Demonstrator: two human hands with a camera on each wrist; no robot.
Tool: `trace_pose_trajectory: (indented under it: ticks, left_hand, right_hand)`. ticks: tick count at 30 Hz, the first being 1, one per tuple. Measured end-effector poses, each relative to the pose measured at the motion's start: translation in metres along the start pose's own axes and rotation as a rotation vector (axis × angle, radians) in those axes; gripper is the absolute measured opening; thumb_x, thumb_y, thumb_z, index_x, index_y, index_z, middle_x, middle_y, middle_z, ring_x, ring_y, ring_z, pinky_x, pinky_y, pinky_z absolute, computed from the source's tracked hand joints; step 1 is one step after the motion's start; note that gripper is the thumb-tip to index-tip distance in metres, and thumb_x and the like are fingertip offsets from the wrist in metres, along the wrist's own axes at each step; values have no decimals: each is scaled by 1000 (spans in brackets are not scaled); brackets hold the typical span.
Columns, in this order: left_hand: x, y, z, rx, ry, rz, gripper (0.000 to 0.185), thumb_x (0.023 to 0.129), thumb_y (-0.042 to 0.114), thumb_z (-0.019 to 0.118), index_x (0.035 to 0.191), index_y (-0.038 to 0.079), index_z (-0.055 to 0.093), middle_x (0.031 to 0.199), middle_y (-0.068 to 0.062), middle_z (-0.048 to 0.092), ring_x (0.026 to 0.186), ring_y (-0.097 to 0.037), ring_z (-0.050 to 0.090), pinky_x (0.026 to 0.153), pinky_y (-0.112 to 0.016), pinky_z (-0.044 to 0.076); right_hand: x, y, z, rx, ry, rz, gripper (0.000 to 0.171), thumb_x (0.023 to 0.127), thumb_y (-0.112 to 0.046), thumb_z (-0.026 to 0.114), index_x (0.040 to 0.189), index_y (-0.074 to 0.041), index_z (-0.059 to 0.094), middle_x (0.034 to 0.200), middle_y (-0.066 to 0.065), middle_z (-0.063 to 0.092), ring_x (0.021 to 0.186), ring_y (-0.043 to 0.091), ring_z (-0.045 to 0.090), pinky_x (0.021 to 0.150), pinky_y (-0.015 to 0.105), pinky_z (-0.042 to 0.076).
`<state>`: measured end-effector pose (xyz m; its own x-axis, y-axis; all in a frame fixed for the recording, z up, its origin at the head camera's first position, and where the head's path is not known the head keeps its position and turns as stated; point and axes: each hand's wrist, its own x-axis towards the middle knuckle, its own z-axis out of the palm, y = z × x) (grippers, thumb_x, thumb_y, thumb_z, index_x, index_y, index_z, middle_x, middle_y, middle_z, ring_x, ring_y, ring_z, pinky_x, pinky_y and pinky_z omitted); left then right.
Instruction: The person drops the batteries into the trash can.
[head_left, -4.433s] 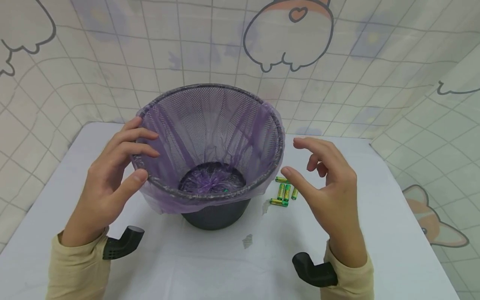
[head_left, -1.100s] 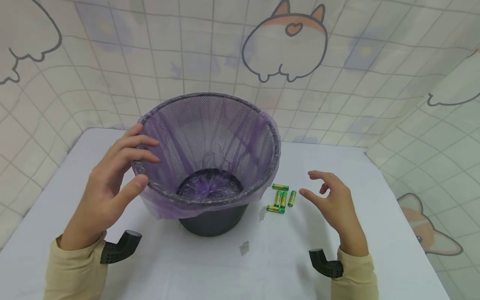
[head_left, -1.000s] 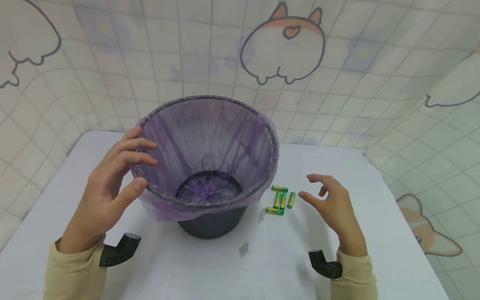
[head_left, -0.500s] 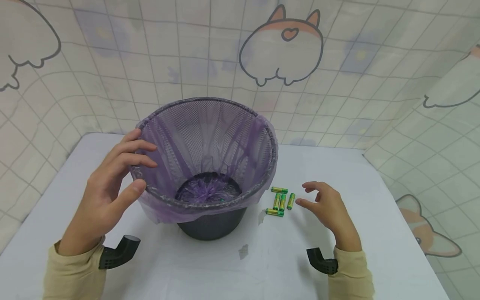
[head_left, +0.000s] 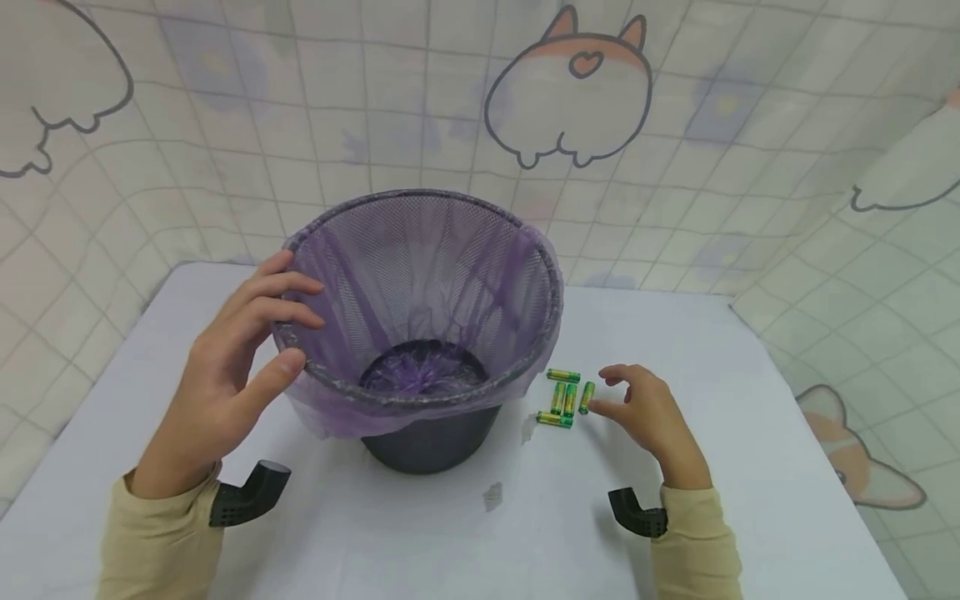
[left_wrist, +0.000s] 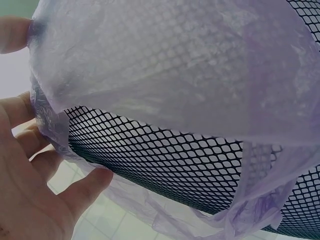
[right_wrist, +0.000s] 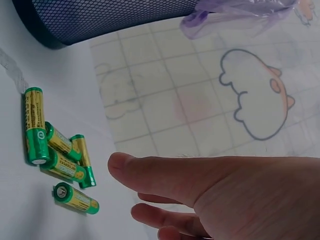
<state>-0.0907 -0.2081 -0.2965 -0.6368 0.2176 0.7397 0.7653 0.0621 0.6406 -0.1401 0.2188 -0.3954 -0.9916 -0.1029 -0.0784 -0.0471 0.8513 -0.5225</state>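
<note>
White tabletop (head_left: pixel 390 542). Left hand (head_left: pixel 225 375) grips the mesh wastebasket (head_left: pixel 431 450) at its left rim, over the purple liner (head_left: pixel 506 292); right hand (head_left: pixel 656 421), empty, thumb and forefinger parted, right of the wastebasket. Just right of the wastebasket, five batteries (head_left: pixel 571 400): best pinched singly, across the sides, outermost first.

The person wears long sleeves of plain tan cloth, softly creased; the left sleeve (head_left: pixel 165 542) and the right sleeve (head_left: pixel 693 542) end in loose cuffs at the wrists. On the inner side of each wrist sits a matte black piece bent like a pipe elbow: the left device (head_left: pixel 251 494) has a flat, round greyish end and small dots on its base, and the right device (head_left: pixel 636 514) shares that angled shape. Both hands, left (head_left: pixel 232 375) and right (head_left: pixel 651 412), are bare.
</note>
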Motion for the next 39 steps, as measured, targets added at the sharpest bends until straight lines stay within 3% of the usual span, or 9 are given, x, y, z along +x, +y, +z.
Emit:
trace_pose_trajectory:
  ticks: [14,23,39]
  left_hand:
    - [-4,0,-2,25,7,-2,14,88,-3,56,98,-13,59,129,-17,54,145,-40,23,122,-32,27]
    - [-1,-1,0,20,2,6,16,89,-1,57,100,-13,59,129,-17,54,145,-41,22,123,-34,26]
    - [-1,-1,0,32,-3,-11,17,88,-3,55,100,-14,59,130,-18,54,145,-41,21,122,-32,28]
  right_hand:
    - [8,11,18,-18,-36,24,58,81,-23,77,130,-2,56,123,19,60,91,26,54,70,32,49]
    - [14,13,25,6,16,18,52,80,-18,77,127,-2,58,120,18,61,86,24,50,64,27,41]
    - [17,16,36,-25,-5,23,59,80,-15,77,131,2,55,130,23,55,98,32,59,83,46,54]
